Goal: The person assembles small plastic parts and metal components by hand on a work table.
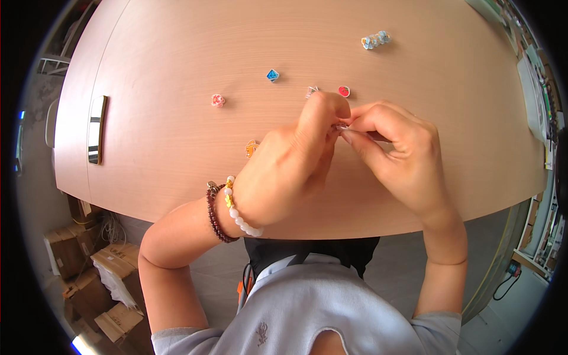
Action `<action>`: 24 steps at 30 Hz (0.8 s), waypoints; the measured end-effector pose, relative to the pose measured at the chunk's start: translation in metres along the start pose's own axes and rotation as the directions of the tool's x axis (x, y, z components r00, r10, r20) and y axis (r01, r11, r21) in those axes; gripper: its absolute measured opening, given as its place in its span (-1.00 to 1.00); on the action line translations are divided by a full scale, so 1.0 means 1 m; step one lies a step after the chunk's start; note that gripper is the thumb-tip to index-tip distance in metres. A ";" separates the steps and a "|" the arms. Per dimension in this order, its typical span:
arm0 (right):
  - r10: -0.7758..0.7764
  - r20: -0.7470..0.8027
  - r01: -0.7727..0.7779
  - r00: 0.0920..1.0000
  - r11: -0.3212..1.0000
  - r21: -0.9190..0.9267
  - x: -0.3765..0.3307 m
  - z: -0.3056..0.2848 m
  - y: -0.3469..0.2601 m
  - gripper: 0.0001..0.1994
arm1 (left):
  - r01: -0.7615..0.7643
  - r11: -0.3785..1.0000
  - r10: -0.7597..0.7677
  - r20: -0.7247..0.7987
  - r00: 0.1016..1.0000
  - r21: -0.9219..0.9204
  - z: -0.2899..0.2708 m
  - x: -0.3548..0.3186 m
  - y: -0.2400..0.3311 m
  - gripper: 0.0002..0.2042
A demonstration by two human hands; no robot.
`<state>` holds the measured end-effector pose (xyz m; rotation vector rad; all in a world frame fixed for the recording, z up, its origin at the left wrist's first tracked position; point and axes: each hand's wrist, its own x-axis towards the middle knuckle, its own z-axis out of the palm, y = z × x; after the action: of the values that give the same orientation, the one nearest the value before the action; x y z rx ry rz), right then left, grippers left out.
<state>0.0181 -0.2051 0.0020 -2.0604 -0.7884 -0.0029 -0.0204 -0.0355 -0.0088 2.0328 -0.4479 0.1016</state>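
Over the table's near middle, my left hand (287,151) and my right hand (402,148) meet at their fingertips. Both are closed in a pinch around a tiny shiny piece (341,126), mostly covered by the fingers; its kind cannot be made out. Just beyond them lie a red strawberry-like charm (344,92) and a small whitish piece (312,92), partly hidden by my left hand. An orange charm (252,148) pokes out beside that hand. Farther left are a blue gem-shaped charm (272,75) and a pink flower-like charm (218,100).
A light-blue and white cluster (376,40) lies at the far right of the wooden table (171,77). Near the left edge rests a phone (97,130). Cardboard boxes (118,263) are stacked on the floor at lower left. Shelving (535,222) runs along the right.
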 end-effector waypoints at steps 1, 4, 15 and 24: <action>0.000 -0.002 0.000 1.000 1.000 0.000 -0.001 -0.002 0.001 -0.95 | 0.044 0.997 -0.044 -0.005 0.999 -0.067 -0.001 0.000 0.001 -0.76; 0.319 -0.046 -0.253 0.947 0.823 0.509 -0.001 -0.010 -0.008 -0.88 | 0.218 0.900 -0.209 0.065 0.976 -0.377 -0.002 0.004 0.002 -0.74; -0.318 0.008 0.299 0.948 0.881 -0.366 -0.002 -0.002 0.000 -0.82 | 0.232 0.927 -0.215 0.091 0.972 -0.294 -0.011 0.005 0.006 -0.68; -0.395 0.029 0.383 0.918 0.866 -0.322 0.001 -0.005 0.007 -0.86 | 0.436 0.776 -0.305 0.333 0.892 -0.457 -0.021 0.008 0.001 -0.74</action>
<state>0.0241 -0.2110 -0.0001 -2.1547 -1.2371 -0.4226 -0.0106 -0.0202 0.0041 1.5522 -0.1769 -0.4767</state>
